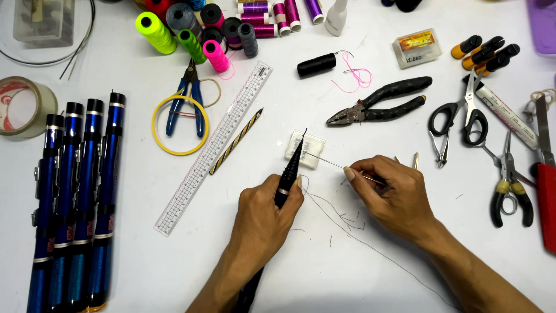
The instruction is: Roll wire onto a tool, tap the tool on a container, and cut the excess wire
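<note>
- My left hand (263, 211) is wrapped around a thin black rod (289, 177), fingers pressed together about it just below its silver ring, with the pointed tip angled up and away from me.
- My right hand (391, 194) pinches a fine thread (324, 160) between thumb and forefinger; the thread runs taut from my fingertips to the tip of the rod.
- More of that thread trails loosely across the white table (359, 272) below my right hand, and short cut bits lie between my two wrists.
- Just behind the rod tip sits a small clear plastic box (306, 149); I cannot tell what is in it.
- Beyond it lie black-handled pliers (379, 104), a black spool (316, 65) and a loose pink thread (354, 74).
- A second small clear box (416, 47), with an orange label, rests near the far edge; its contents are too small to make out.
- To my right lie black scissors (463, 113), small snips and a red-handled tool (546, 197).
- To my left a clear ruler (215, 146) lies on a slant, with a striped black-and-yellow stick (236, 142) just beside it.
- Further left a yellow ring (179, 124) lies around blue-handled pliers (188, 101).
- Four blue rod sections (75, 203) lie side by side at the left edge, with a roll of clear tape (23, 107) beyond them.
- Thread spools (202, 32) in yellow, green, pink, grey and purple cluster at the far side.
- A clear container (43, 23) stands in the far left corner; what it holds is unclear.
</note>
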